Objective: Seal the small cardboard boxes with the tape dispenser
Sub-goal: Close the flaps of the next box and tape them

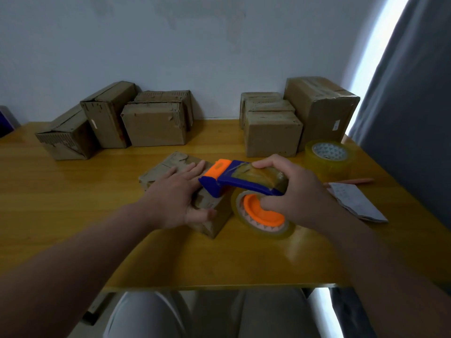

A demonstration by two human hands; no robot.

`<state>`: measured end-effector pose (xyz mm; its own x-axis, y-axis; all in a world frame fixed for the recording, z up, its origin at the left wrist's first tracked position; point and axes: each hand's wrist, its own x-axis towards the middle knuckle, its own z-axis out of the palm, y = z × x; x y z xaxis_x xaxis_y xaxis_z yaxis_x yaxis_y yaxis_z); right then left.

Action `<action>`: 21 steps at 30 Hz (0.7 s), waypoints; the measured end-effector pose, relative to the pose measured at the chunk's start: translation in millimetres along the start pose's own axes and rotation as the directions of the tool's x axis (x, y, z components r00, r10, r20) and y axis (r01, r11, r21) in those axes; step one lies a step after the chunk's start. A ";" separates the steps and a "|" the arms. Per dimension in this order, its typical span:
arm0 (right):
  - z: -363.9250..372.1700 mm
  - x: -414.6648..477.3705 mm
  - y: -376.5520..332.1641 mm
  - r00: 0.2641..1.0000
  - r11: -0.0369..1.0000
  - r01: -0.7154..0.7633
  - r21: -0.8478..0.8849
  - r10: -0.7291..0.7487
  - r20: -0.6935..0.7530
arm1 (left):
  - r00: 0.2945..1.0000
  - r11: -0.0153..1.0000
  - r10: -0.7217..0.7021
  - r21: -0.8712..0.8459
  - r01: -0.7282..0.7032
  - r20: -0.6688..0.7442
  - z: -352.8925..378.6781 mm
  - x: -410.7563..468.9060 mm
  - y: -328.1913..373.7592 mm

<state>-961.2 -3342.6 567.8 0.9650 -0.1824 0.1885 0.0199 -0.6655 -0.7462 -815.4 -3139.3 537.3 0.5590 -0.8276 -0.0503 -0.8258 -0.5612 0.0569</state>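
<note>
A small cardboard box (168, 167) lies in the middle of the yellow table (73, 203). My left hand (178, 193) lies flat on top of the box, fingers straight and thumb over its near edge. My right hand (290, 191) grips a blue and orange tape dispenser (224, 176) loaded with a clear tape roll (263, 223). The dispenser's orange head sits at the box's right end, beside my left fingertips.
Several cardboard boxes (153, 123) stand at the back left, more boxes (273, 132) at the back right against the wall. A spare tape roll (329, 157), a pencil (351, 181) and a paper slip (356, 203) lie at the right. The table's near edge (219, 286) is above my knees.
</note>
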 end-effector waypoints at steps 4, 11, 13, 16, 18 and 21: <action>-10.5 -11.4 2.9 0.998 1.000 -0.021 -0.019 0.022 0.061 | 1.000 1.000 -0.018 0.001 0.018 0.008 0.4 0.9 -1.0; -35.1 -42.3 24.9 0.988 0.994 -0.101 -0.033 0.105 0.112 | 0.999 0.999 -0.023 0.044 0.022 0.026 2.6 3.0 -2.8; -29.5 -41.6 25.9 0.987 0.993 -0.115 -0.029 0.118 0.112 | 0.999 0.999 -0.021 0.048 0.019 0.047 0.0 2.8 -1.0; -20.6 -36.6 21.8 0.989 0.994 -0.098 -0.046 0.102 0.104 | 0.997 0.999 0.043 0.030 -0.045 0.059 -3.2 1.2 7.5; -15.5 -34.6 18.1 0.991 0.993 -0.090 -0.077 0.097 0.092 | 0.993 0.994 0.109 -0.018 -0.108 0.040 -2.6 0.2 14.5; -11.1 -34.3 15.6 0.994 0.990 -0.087 -0.115 0.093 0.050 | 0.988 0.988 0.154 -0.029 -0.154 0.013 0.2 0.5 17.6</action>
<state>-996.9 -3354.8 556.8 0.9745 -0.2072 0.0857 -0.0945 -0.7260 -0.6812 -829.7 -3149.7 538.0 0.4241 -0.9040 -0.0540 -0.8993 -0.4275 0.0928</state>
